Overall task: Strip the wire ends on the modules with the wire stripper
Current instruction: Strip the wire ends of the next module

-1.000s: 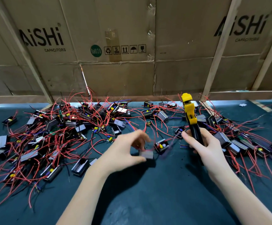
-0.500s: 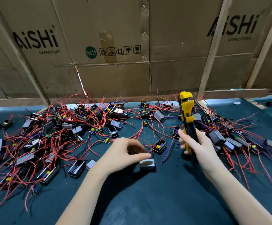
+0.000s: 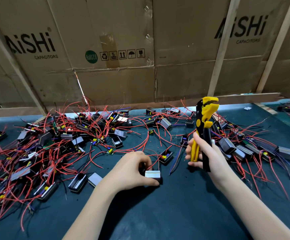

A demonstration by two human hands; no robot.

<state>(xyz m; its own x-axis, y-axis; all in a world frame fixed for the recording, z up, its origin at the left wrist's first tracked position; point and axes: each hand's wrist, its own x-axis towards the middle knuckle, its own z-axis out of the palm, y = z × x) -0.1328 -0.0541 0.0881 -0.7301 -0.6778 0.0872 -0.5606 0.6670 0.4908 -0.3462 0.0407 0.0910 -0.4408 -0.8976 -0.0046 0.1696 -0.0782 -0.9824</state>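
- since the earlier frame, the wire stripper (image 3: 203,130) had tilted so its yellow head leaned right, and the left hand (image 3: 132,170) had settled lower on the mat with its module.
- left hand's fingers and thumb were curled round a small grey-topped module (image 3: 152,174) that sat on the dark green mat (image 3: 175,213); a red wire (image 3: 155,161) rose from behind it, though where it joined was hard to make out.
- right hand (image 3: 205,156) gripped the stripper's yellow and black handles, fingers wrapped round them, tool held upright above the mat and apart from the module.
- stripper's head stood slightly agape at the top.
- a big tangle of modules with red wires (image 3: 54,144) lay to the left, a second heap (image 3: 248,148) to the right behind the tool.
- cardboard boxes (image 3: 114,58) printed "aishi capacitors" walled the back of the bench.
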